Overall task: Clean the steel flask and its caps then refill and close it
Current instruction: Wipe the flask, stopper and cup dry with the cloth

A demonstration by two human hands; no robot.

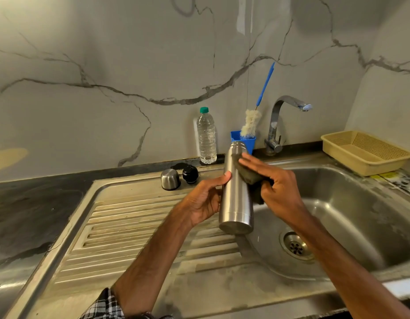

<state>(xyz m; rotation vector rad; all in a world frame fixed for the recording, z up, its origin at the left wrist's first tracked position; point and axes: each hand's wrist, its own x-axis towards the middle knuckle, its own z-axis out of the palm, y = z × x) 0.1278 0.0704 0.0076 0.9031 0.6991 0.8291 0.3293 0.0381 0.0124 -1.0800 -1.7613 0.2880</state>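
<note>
The steel flask [237, 194] is uncapped and tilted, its base toward me, above the left edge of the sink basin [351, 203]. My left hand [204, 201] grips its body from the left, thumb on the front. My right hand [280, 185] holds a dark scrub pad [250, 177] against the flask's upper right side, fingers stretched over it and the thumb pinching it. The steel outer cap [170, 179] and the black inner cap [190, 174] stand side by side at the back of the drainboard [130, 226].
A clear water bottle [206, 137] with a green lid stands against the wall. Beside it, a blue holder [249, 141] carries a bottle brush [251, 123]. The tap [282, 120] is off. A beige basket [365, 153] sits at the right. The drain [296, 246] is open.
</note>
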